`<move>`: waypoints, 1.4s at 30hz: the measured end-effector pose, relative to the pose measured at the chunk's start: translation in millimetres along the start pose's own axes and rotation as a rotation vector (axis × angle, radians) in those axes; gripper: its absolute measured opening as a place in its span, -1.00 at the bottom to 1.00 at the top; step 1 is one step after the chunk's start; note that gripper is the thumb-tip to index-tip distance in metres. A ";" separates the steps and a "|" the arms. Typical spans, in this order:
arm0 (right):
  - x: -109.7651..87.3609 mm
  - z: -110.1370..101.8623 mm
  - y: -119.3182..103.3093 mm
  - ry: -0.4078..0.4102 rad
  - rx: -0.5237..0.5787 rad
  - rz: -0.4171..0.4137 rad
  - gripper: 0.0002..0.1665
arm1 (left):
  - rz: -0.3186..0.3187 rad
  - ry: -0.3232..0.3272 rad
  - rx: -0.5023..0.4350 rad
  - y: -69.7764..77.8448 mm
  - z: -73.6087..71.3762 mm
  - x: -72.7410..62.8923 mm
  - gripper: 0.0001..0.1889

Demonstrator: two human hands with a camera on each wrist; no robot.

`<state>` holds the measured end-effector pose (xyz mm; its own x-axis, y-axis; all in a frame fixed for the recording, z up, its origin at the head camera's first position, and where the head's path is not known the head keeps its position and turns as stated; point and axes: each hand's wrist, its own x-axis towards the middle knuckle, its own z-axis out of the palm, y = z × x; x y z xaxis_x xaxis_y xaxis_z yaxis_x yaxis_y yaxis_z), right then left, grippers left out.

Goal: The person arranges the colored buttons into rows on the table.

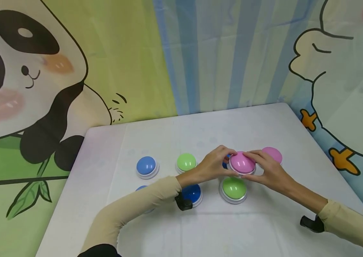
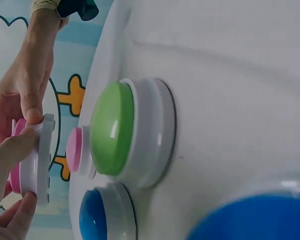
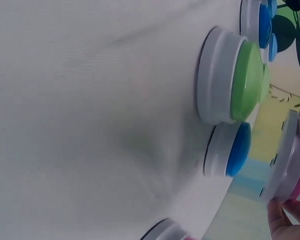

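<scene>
A pink dome push button (image 1: 242, 163) with a white base is held up off the table between both hands. My left hand (image 1: 212, 164) grips its left side, thumb below and fingers at the top edge. On the opposite side my right hand (image 1: 269, 173) pinches the rim with thumb and fingers. The left wrist view shows the white base (image 2: 35, 170) tilted, with small feet underneath. Just in front of the held button sits a green button (image 1: 234, 189) on the table. A blue button (image 3: 239, 150) stands behind it, mostly hidden in the head view.
Another pink button (image 1: 272, 154) stands behind my right hand. Farther left are a green button (image 1: 186, 162), a blue button (image 1: 146, 165) and a darker blue one (image 1: 192, 192). My left sleeve (image 1: 143, 201) covers most of another blue button. The white table (image 1: 200, 232) meets printed cloth walls.
</scene>
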<state>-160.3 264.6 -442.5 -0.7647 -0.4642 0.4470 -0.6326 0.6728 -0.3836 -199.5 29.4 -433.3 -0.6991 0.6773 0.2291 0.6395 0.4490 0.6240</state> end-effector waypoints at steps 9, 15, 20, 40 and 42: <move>-26.0 -21.6 24.2 0.080 -0.033 0.060 0.07 | 0.049 -0.035 0.051 18.7 26.2 42.5 -0.31; -34.8 -26.5 34.6 0.087 -0.040 0.088 0.10 | 0.010 -0.067 0.096 23.5 37.7 59.0 -0.28; -50.8 -28.3 26.2 0.059 -0.112 0.102 0.07 | -0.002 -0.130 0.111 31.9 48.2 54.8 -0.27; -92.0 -39.8 33.5 -0.025 -0.168 0.100 0.08 | 0.031 -0.229 0.308 64.2 94.3 62.8 -0.29; -95.6 -37.0 39.0 -0.039 -0.170 0.108 0.08 | 0.014 -0.237 0.351 65.0 101.0 65.5 -0.30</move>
<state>-107.3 356.5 -470.3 -0.8330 -0.4041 0.3780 -0.5198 0.8056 -0.2843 -171.4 161.8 -453.2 -0.6229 0.7816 0.0321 0.7471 0.5822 0.3208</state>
